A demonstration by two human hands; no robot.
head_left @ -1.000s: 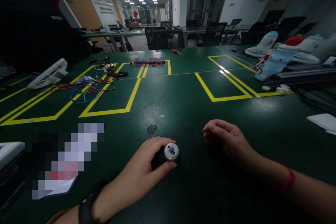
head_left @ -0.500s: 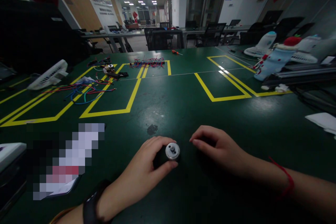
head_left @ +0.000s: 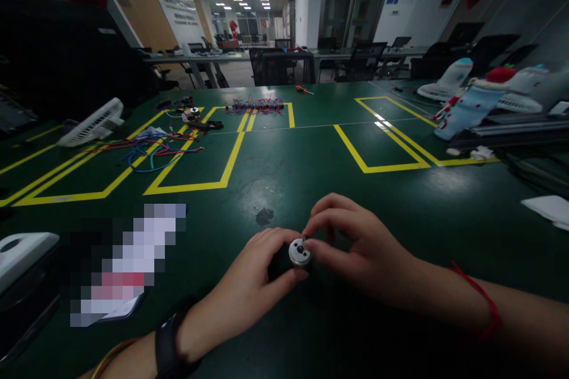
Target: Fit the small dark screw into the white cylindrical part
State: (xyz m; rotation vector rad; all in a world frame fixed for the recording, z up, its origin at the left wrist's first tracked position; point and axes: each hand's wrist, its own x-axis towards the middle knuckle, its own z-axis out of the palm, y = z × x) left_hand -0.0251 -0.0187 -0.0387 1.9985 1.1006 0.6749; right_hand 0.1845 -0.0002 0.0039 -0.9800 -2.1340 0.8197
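A small round motor (head_left: 299, 254) stands on the green table with its silver end face up; two small holes and a dark centre show on that face. My left hand (head_left: 255, 272) is closed around the motor's side, thumb at the near edge and fingers at the far edge. Above the motor's right rim, my right hand (head_left: 362, 243) has its thumb and index finger pinched together. Anything between those fingertips is too small to make out. Much of the motor's body is hidden in shadow and behind the fingers.
Left of my hands lies a blurred-out phone (head_left: 133, 272), beside a white and black device (head_left: 29, 290). Farther back are loose wires (head_left: 153, 148), a white fan (head_left: 91, 124), a wire bundle (head_left: 258, 106) and a screwdriver (head_left: 303, 90). A blue snowman figure (head_left: 464, 109) stands right.
My right hand has moved left to the motor, its fingertips now pinched over the top. My left hand keeps its hold on the motor. The view has shifted slightly.
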